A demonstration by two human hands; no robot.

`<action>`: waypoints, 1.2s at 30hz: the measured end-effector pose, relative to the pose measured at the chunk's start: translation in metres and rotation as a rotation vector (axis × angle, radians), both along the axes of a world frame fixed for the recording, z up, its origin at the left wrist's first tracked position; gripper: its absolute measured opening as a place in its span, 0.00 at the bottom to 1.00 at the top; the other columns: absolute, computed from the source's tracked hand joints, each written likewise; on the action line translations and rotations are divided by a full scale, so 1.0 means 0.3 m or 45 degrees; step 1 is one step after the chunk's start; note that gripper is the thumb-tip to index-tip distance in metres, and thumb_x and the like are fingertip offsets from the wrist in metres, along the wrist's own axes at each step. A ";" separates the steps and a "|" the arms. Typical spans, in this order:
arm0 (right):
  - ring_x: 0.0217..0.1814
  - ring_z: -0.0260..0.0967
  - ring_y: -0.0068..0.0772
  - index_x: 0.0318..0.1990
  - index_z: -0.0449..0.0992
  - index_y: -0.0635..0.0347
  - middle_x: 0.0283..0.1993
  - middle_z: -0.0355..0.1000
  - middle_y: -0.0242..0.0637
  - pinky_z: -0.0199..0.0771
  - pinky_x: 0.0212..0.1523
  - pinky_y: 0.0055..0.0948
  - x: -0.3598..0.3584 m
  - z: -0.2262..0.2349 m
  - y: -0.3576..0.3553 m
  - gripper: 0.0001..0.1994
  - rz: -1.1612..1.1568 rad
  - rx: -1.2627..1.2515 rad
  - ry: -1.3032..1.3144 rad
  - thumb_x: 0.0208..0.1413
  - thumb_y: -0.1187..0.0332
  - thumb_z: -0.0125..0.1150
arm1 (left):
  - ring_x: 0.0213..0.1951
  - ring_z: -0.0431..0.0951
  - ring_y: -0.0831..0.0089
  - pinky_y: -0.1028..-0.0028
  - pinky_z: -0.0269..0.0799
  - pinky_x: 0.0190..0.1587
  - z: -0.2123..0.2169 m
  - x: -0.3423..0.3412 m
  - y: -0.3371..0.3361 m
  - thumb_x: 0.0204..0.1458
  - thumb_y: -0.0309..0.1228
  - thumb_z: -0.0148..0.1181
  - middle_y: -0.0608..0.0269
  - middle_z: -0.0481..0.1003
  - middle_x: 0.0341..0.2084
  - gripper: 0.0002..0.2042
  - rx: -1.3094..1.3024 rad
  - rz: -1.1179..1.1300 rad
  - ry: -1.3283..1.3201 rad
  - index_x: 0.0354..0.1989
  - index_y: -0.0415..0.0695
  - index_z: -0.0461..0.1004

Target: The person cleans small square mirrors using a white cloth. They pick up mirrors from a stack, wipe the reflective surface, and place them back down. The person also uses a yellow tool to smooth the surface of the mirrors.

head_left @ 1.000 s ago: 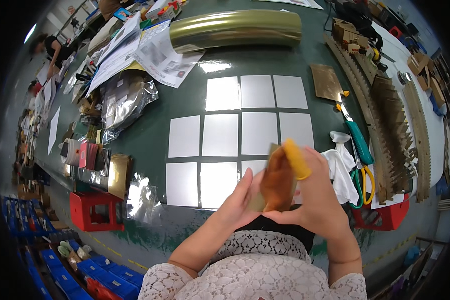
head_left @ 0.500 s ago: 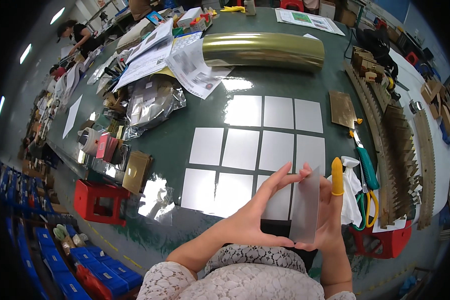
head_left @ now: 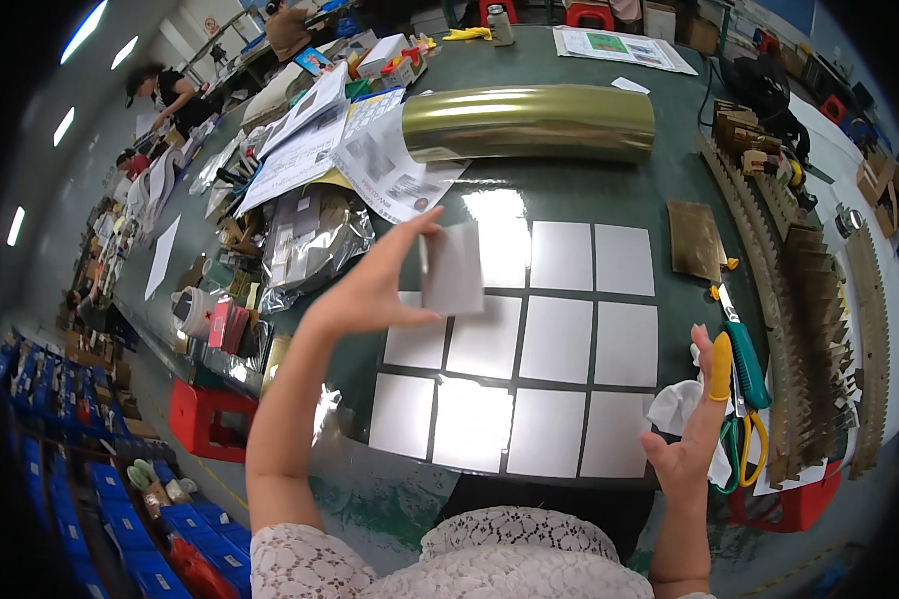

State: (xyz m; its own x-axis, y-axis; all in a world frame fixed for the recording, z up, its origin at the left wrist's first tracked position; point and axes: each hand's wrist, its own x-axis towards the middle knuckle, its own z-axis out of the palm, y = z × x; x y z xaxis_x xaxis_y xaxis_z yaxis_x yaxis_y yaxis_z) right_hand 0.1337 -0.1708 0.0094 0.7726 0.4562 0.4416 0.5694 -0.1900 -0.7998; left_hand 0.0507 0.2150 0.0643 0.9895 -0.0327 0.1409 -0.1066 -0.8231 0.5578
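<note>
My left hand (head_left: 370, 285) grips a thin silvery square sheet (head_left: 452, 270) by its edges, tilted above the upper left of the laid-out squares. Several similar pale square sheets (head_left: 553, 339) lie in rows with narrow gaps on the dark green table (head_left: 320, 270). My right hand (head_left: 687, 444) holds nothing; its fingers are apart, and one wears a yellow finger cot (head_left: 721, 367). It hovers by a crumpled white cloth (head_left: 675, 404), close to scissors with green and yellow handles (head_left: 754, 449) and a green-handled cutting tool (head_left: 747, 364).
A gold foil roll (head_left: 529, 123) lies across the far side. Papers (head_left: 300, 150) and a clear plastic bag (head_left: 315, 245) crowd the left. Toothed wooden strips (head_left: 809, 329) stand at the right, near a brownish plate (head_left: 696, 240). Other people (head_left: 170, 95) work at far left.
The square sheet, earlier between both hands near my body, has moved forward and left in my left hand. My right hand has let go and shifted right.
</note>
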 end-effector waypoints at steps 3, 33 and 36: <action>0.71 0.49 0.47 0.67 0.52 0.65 0.68 0.55 0.49 0.42 0.70 0.44 0.022 -0.017 0.005 0.52 -0.063 0.000 0.061 0.42 0.40 0.66 | 0.62 0.62 0.60 0.65 0.53 0.66 -0.026 0.067 0.119 0.31 0.29 0.75 0.52 0.62 0.59 0.54 0.101 0.055 0.121 0.70 0.44 0.47; 0.71 0.52 0.46 0.67 0.52 0.63 0.66 0.59 0.48 0.40 0.71 0.45 0.076 -0.055 0.014 0.44 -0.209 -0.119 0.040 0.53 0.37 0.50 | 0.62 0.61 0.58 0.66 0.53 0.67 -0.058 0.154 0.211 0.32 0.28 0.75 0.52 0.63 0.58 0.54 0.160 0.008 0.463 0.70 0.45 0.46; 0.71 0.52 0.46 0.67 0.53 0.63 0.65 0.59 0.48 0.41 0.71 0.45 0.076 -0.061 0.015 0.44 -0.214 -0.107 0.032 0.53 0.37 0.50 | 0.63 0.61 0.58 0.66 0.53 0.67 -0.060 0.151 0.211 0.31 0.28 0.75 0.52 0.62 0.59 0.54 0.163 0.004 0.464 0.70 0.45 0.46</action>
State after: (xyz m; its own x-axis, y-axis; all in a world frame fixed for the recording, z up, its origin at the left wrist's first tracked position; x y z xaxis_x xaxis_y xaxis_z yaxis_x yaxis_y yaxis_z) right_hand 0.1564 -0.1663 -0.0089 0.8515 0.3543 0.3867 0.5038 -0.3478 -0.7907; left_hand 0.0961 0.2783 0.0462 0.9740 -0.0241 -0.2254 0.0825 -0.8885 0.4514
